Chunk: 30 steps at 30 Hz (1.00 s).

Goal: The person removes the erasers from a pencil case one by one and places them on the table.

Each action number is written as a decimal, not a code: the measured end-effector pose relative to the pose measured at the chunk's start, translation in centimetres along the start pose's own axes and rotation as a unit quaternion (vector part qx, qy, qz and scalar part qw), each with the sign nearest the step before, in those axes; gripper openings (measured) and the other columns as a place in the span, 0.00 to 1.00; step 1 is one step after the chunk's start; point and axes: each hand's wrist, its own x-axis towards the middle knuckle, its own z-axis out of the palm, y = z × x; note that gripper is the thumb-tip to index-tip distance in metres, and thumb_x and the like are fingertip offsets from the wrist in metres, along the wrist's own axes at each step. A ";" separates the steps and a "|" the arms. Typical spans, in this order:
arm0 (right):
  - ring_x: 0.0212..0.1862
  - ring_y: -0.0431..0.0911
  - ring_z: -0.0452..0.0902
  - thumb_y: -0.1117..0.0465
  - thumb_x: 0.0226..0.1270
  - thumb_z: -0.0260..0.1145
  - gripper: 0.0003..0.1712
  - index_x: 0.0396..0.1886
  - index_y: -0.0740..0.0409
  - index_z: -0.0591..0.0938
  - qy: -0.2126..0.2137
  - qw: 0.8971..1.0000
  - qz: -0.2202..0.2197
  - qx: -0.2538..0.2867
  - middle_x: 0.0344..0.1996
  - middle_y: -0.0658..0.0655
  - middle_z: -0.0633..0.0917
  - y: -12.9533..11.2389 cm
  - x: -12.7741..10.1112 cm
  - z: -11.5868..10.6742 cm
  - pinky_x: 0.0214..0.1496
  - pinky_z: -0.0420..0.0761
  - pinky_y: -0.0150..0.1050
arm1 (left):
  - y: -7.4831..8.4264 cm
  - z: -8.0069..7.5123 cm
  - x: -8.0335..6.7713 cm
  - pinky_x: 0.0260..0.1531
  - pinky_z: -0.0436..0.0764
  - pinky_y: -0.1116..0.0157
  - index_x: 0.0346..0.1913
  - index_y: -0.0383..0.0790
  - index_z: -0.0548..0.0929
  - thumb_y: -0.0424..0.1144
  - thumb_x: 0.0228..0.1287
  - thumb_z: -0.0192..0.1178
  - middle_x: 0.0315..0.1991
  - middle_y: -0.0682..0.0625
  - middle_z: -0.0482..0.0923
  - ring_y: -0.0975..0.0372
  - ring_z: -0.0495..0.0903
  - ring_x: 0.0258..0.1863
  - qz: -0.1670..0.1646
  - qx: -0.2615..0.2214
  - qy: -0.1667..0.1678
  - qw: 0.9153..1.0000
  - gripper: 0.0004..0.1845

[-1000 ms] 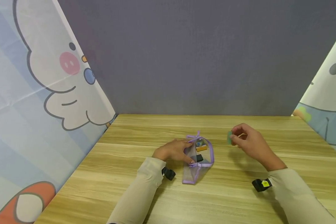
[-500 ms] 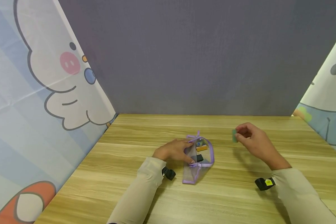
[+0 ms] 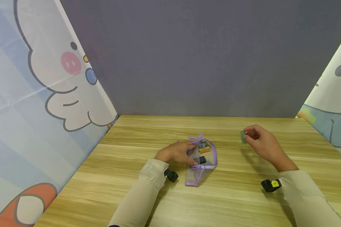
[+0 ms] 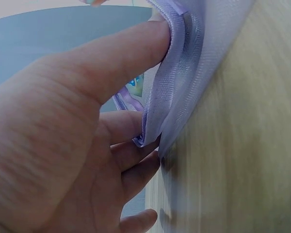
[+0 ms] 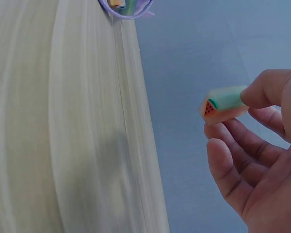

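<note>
Pinched between thumb and fingertips, the small eraser (image 5: pixel 224 103) sits at the very end of the right hand (image 3: pixel 261 144), held clear above the wooden table (image 3: pixel 244 195) and well to the right of the mesh pouch (image 3: pixel 201 160). The right wrist view shows a green top, a pale body and a watermelon print on the end face; only a narrow part of the block lies under the thumb, and the lower fingers are loosely curled beneath it without touching it.

The left hand (image 3: pixel 176 152) grips the purple-trimmed rim of the mesh pouch — thumb on one side, fingers tucked behind the fabric, as the left wrist view shows — and holds the mouth lifted open on the table. Inside the pouch lie an orange piece (image 3: pixel 204 150) and a black piece (image 3: pixel 202 160).

Likely faults from this state:

- The shallow pinch may let the eraser rotate or slip out, and a dropped block would probably bounce on the hard surface.
- The mesh is soft; if the left hand relaxes, the rim may fold and the mouth close — anything brought to it would then land on the fabric, not inside.
- A pull on the rim may tip the pouch and spill the two pieces.
</note>
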 end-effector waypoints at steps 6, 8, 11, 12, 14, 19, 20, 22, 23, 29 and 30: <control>0.38 0.31 0.76 0.61 0.75 0.62 0.16 0.57 0.64 0.79 -0.012 1.000 0.018 -0.003 0.42 0.63 0.85 0.7 -0.1 -0.2 0.35 0.76 0.28 | -0.1 0.2 0.0 0.74 0.54 0.54 0.78 0.48 0.61 0.62 0.57 0.70 0.79 0.55 0.52 0.55 0.52 0.77 -0.011 -0.012 -0.001 1.000 0.50; 0.39 0.32 0.76 0.61 0.75 0.61 0.16 0.57 0.63 0.79 -0.014 1.000 0.022 -0.007 0.43 0.64 0.85 0.9 -0.1 -0.3 0.35 0.76 0.29 | -0.1 0.2 0.0 0.74 0.54 0.53 0.78 0.49 0.61 0.62 0.57 0.70 0.79 0.56 0.52 0.54 0.52 0.77 -0.013 -0.013 -0.001 1.000 0.50; 0.39 0.31 0.75 0.61 0.75 0.61 0.16 0.58 0.62 0.79 -0.010 1.000 0.023 -0.010 0.44 0.65 0.85 1.2 -0.1 -0.5 0.35 0.76 0.28 | 0.0 0.1 -0.1 0.73 0.54 0.52 0.78 0.51 0.61 0.63 0.56 0.70 0.79 0.57 0.51 0.52 0.51 0.77 -0.017 -0.013 0.000 1.000 0.50; 0.38 0.29 0.75 0.62 0.75 0.61 0.16 0.58 0.62 0.79 -0.008 1.000 0.022 -0.011 0.44 0.65 0.85 1.3 -0.1 -0.5 0.35 0.75 0.28 | 0.1 0.1 -0.1 0.73 0.54 0.51 0.78 0.51 0.61 0.63 0.56 0.70 0.79 0.57 0.51 0.51 0.51 0.77 -0.018 -0.013 0.001 1.000 0.50; 0.38 0.27 0.74 0.62 0.75 0.61 0.17 0.59 0.62 0.78 -0.003 1.000 0.018 -0.014 0.43 0.65 0.85 1.5 -0.1 -0.6 0.35 0.74 0.27 | 0.1 0.0 -0.1 0.73 0.55 0.51 0.78 0.52 0.61 0.64 0.55 0.70 0.79 0.58 0.51 0.51 0.51 0.77 -0.019 -0.012 0.002 1.000 0.51; 0.38 0.26 0.73 0.63 0.75 0.61 0.18 0.60 0.63 0.77 -0.003 0.999 0.020 -0.026 0.43 0.66 0.85 2.0 -0.1 -0.7 0.35 0.74 0.27 | 0.1 0.0 -0.1 0.73 0.56 0.53 0.78 0.52 0.60 0.63 0.56 0.70 0.79 0.58 0.50 0.51 0.51 0.77 -0.018 -0.010 0.001 1.000 0.51; 0.39 0.30 0.75 0.62 0.75 0.61 0.18 0.60 0.63 0.77 -0.004 0.999 0.022 -0.029 0.43 0.66 0.85 2.1 -0.1 -0.8 0.35 0.74 0.28 | 0.1 0.0 -0.1 0.73 0.55 0.53 0.78 0.51 0.60 0.63 0.56 0.70 0.79 0.58 0.50 0.52 0.51 0.77 -0.017 -0.009 0.001 1.000 0.50; 0.41 0.40 0.79 0.62 0.75 0.61 0.17 0.60 0.63 0.78 -0.007 0.999 0.029 -0.034 0.44 0.68 0.85 2.3 -0.2 -0.8 0.35 0.75 0.30 | 0.1 0.0 0.0 0.73 0.55 0.53 0.79 0.51 0.60 0.63 0.57 0.70 0.79 0.57 0.50 0.53 0.51 0.77 -0.015 -0.008 0.001 1.000 0.50; 0.42 0.46 0.81 0.62 0.75 0.61 0.17 0.59 0.63 0.78 -0.010 0.999 0.031 -0.036 0.44 0.68 0.85 2.4 -0.2 -0.8 0.36 0.76 0.32 | 0.0 0.0 0.0 0.74 0.54 0.53 0.78 0.50 0.60 0.63 0.57 0.70 0.79 0.57 0.50 0.53 0.51 0.77 -0.013 -0.007 0.000 1.000 0.50; 0.46 0.66 0.81 0.62 0.76 0.60 0.16 0.58 0.64 0.80 -0.024 0.998 0.037 -0.054 0.47 0.73 0.84 2.9 -0.3 -0.8 0.38 0.78 0.45 | 0.0 0.0 0.1 0.74 0.54 0.53 0.79 0.51 0.60 0.63 0.56 0.70 0.79 0.57 0.50 0.54 0.51 0.77 -0.014 -0.007 0.000 1.000 0.51; 0.46 0.66 0.81 0.62 0.75 0.60 0.16 0.58 0.64 0.80 -0.026 0.997 0.037 -0.058 0.47 0.73 0.83 3.0 -0.4 -0.9 0.38 0.78 0.46 | 0.0 0.0 0.1 0.74 0.55 0.54 0.79 0.51 0.59 0.63 0.56 0.70 0.79 0.57 0.50 0.54 0.51 0.77 -0.015 -0.007 0.000 1.000 0.51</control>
